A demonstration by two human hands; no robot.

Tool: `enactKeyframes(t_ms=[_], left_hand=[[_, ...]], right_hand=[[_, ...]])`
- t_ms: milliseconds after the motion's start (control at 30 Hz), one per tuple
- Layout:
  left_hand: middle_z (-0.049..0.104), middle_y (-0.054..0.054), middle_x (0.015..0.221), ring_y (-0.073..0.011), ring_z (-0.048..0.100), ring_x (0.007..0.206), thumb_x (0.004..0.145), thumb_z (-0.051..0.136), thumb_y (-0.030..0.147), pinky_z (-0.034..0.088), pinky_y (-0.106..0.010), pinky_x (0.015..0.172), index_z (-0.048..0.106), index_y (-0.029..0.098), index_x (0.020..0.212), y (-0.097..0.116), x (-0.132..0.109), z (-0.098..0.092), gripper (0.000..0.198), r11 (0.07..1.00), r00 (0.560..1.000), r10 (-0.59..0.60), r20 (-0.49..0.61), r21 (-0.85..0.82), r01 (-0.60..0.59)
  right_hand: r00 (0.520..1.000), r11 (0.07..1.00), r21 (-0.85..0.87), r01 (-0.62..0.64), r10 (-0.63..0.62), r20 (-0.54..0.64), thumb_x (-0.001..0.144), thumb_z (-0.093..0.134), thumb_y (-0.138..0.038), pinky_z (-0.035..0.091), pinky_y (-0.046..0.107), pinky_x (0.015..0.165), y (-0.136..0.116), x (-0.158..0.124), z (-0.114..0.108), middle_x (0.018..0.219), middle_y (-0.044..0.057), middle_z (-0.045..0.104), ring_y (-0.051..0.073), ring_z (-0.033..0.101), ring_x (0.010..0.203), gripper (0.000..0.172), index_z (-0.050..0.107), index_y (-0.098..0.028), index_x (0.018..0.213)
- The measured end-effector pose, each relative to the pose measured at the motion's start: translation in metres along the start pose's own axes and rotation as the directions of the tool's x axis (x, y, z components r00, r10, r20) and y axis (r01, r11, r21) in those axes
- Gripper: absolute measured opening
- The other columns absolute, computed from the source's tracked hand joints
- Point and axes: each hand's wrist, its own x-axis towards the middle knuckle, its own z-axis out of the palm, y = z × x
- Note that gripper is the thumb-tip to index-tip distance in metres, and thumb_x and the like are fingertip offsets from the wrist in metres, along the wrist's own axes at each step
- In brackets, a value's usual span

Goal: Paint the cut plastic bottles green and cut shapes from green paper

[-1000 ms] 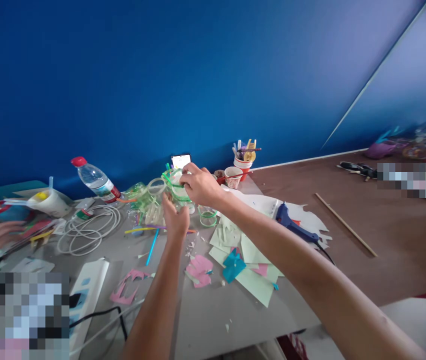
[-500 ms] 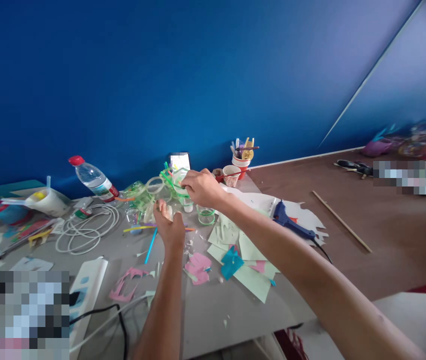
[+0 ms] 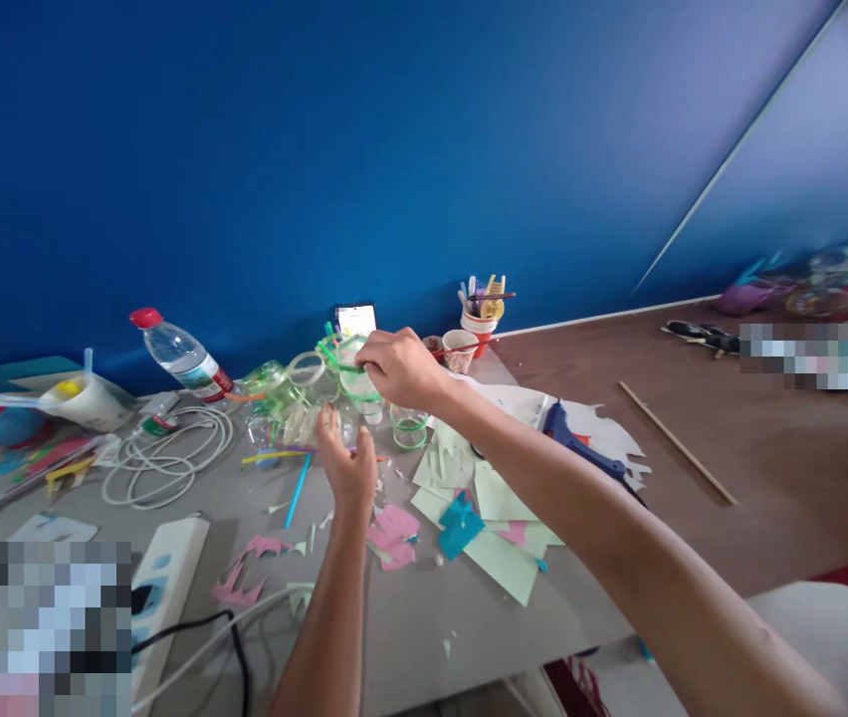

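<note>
My right hand (image 3: 396, 364) is closed in a pinch on a green straw (image 3: 335, 358) at the top of a cluster of clear green plastic bottle pieces (image 3: 297, 390) on the grey table (image 3: 409, 617). My left hand (image 3: 347, 460) hovers just in front of that cluster with fingers loosely apart, touching or almost touching a clear plastic piece; I cannot tell whether it grips it. A green-rimmed clear ring (image 3: 410, 426) stands right under my right wrist. Coloured straws (image 3: 294, 488) lie beside my left hand.
A water bottle (image 3: 179, 354) lies at the back left by a coil of white cable (image 3: 162, 456). Paper scraps (image 3: 469, 508), a blue glue gun (image 3: 580, 446), paper cups (image 3: 473, 339), a phone (image 3: 356, 318) and a white power strip (image 3: 166, 578) surround the hands. A wooden stick (image 3: 674, 442) lies on the brown floor.
My left hand pulled back slightly toward me and opened. My right hand stayed on the green straw. Another person's hand at the far left went out of view.
</note>
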Motion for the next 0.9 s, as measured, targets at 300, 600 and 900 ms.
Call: enactKeyframes(t_ms=[300,600,900], left_hand=[[0.040,-0.022,0.140,-0.0269,0.046,0.130,0.084,0.051,0.022,0.038,-0.044,0.107,0.035,0.015,0.135,0.005,-0.002,-0.002,0.054,0.999,0.999,0.048,-0.010,-0.001,-0.048],[0.045,-0.020,0.134,-0.0254,0.053,0.123,0.087,0.048,0.025,0.044,-0.042,0.102,0.039,0.017,0.133,0.010,-0.002,-0.004,0.048,0.995,0.994,0.097,-0.045,0.038,-0.095],[0.046,-0.020,0.132,-0.0256,0.055,0.120,0.085,0.049,0.023,0.042,-0.043,0.103,0.042,0.016,0.129,0.002,0.000,-0.004,0.045,0.988,0.987,0.145,-0.068,0.055,-0.142]], right_hand=[[0.999,1.000,-0.015,-0.025,0.025,-0.029,0.083,0.042,-0.010,0.031,0.030,0.073,0.004,0.002,0.004,0.091,0.004,0.068,0.016,0.058,0.078,0.029,0.069,-0.019,0.084],[0.995,0.994,0.014,-0.105,0.105,-0.001,0.084,0.044,-0.011,0.033,0.030,0.077,0.004,0.005,0.003,0.098,0.004,0.069,0.018,0.061,0.085,0.030,0.071,-0.021,0.091],[0.994,0.993,0.050,-0.106,0.105,0.026,0.077,0.045,-0.008,0.039,0.033,0.084,0.004,0.005,0.002,0.114,0.007,0.065,0.021,0.062,0.095,0.038,0.070,-0.021,0.102]])
